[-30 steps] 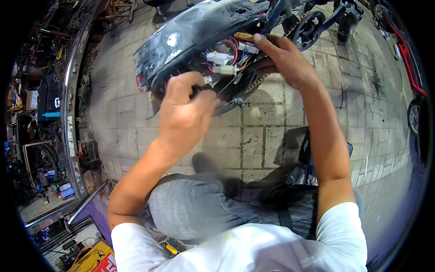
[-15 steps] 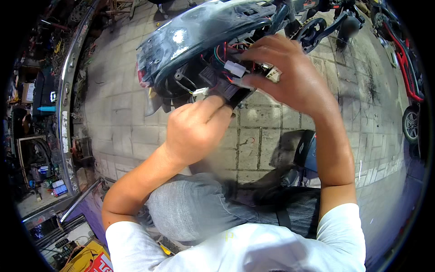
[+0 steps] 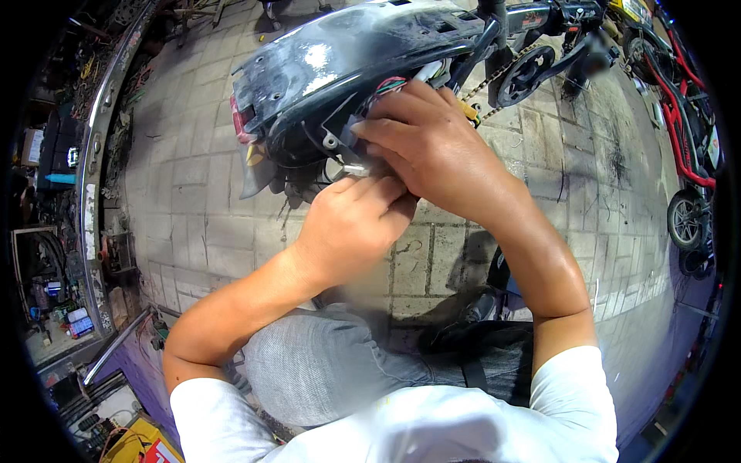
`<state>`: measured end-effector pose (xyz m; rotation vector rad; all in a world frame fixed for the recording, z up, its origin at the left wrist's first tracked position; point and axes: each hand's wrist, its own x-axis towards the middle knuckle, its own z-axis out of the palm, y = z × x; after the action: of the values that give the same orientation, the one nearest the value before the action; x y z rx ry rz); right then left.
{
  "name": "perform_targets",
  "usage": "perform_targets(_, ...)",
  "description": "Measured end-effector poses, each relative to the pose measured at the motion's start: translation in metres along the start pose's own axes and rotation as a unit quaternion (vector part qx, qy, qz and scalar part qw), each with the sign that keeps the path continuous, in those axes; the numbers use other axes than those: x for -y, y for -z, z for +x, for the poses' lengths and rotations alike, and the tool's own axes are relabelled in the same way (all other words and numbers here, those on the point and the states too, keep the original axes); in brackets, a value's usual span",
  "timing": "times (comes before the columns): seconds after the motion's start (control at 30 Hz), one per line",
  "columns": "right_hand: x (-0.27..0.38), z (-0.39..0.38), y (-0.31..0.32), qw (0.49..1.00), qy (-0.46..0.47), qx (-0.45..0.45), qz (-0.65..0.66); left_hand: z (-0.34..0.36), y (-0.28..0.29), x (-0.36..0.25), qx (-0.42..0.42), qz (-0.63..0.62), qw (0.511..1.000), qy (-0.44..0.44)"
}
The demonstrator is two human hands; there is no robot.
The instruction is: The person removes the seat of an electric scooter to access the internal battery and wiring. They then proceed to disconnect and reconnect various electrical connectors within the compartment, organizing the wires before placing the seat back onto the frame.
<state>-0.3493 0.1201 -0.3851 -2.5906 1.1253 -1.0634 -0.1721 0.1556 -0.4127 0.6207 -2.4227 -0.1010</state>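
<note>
A dusty black plastic rear body (image 3: pixel 347 42) of a two-wheeler, with a red rear light (image 3: pixel 240 113), is at the top centre. Coloured wires (image 3: pixel 390 85) and a white connector (image 3: pixel 354 169) show along its lower edge. My right hand (image 3: pixel 436 147) reaches over the wiring, its fingers bent around parts that it mostly hides. Just below and left, my left hand (image 3: pixel 351 228) is closed beside the white connector, fingertips tucked underneath; what it holds is hidden. The two hands nearly touch.
A pedal crank and chainring (image 3: pixel 525 76) are at the top right. Red-framed cycles (image 3: pixel 679 139) line the right edge. Cluttered shelves (image 3: pixel 54 255) and a metal rail (image 3: pixel 91 231) run along the left. My bent legs in jeans (image 3: pixel 309 363) are below, over the paved floor (image 3: pixel 193 208).
My right hand has moved left and down over the wiring, hiding connectors that showed earlier. My left hand has shifted down and right, closer to the right hand.
</note>
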Motion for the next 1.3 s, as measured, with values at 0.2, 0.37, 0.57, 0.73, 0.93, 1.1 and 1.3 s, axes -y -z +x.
perform_targets(0.2,-0.005,0.01,0.0,0.987,0.068,0.044,-0.138,0.001,0.001,0.0,0.0,-0.02,1.0,0.02)
perform_targets(0.37,-0.035,0.01,0.078,0.984,-0.025,0.094,0.149,-0.002,0.006,0.0,0.007,-0.056,0.996,0.065)
perform_targets(0.57,-0.018,-0.021,0.088,0.997,-0.052,0.058,-0.006,0.002,0.005,-0.002,0.0,-0.071,0.995,0.069)
perform_targets(0.73,-0.013,-0.029,0.066,0.981,-0.124,0.15,0.017,0.0,0.008,0.0,0.001,-0.057,0.996,0.071)
perform_targets(0.93,-0.016,-0.029,0.055,0.989,-0.099,0.099,0.037,0.003,0.008,0.0,0.026,-0.082,0.993,0.082)
perform_targets(1.1,-0.004,-0.029,0.048,0.993,-0.075,0.092,-0.028,0.004,0.009,-0.002,0.017,-0.08,0.993,0.087)
perform_targets(1.3,-0.027,-0.029,0.068,0.968,-0.195,0.072,0.142,-0.001,0.008,-0.001,0.031,-0.084,0.992,0.087)
